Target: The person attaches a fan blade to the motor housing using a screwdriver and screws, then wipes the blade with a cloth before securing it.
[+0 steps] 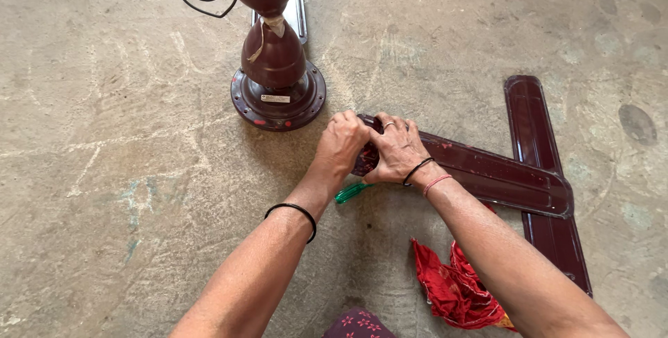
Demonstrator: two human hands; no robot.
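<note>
Down on the concrete floor (pixel 125 171), we have both hands on the near end of a maroon fan blade (pixel 487 174). Our left hand (pixel 341 144) curls over that end, fingers pressed together, and our right hand (pixel 398 148) wraps it from the other side, fingers closed around it. A green screwdriver handle (pixel 351 192) pokes out just below them. The fan motor (pixel 278 77) stands nearby; a second blade (pixel 546 171) lies crossed beneath, a red cloth (pixel 452 289) beside it.

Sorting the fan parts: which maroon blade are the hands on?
The upper blade, lying crosswise; both hands grip its near end. The other blade lies underneath, untouched.
</note>
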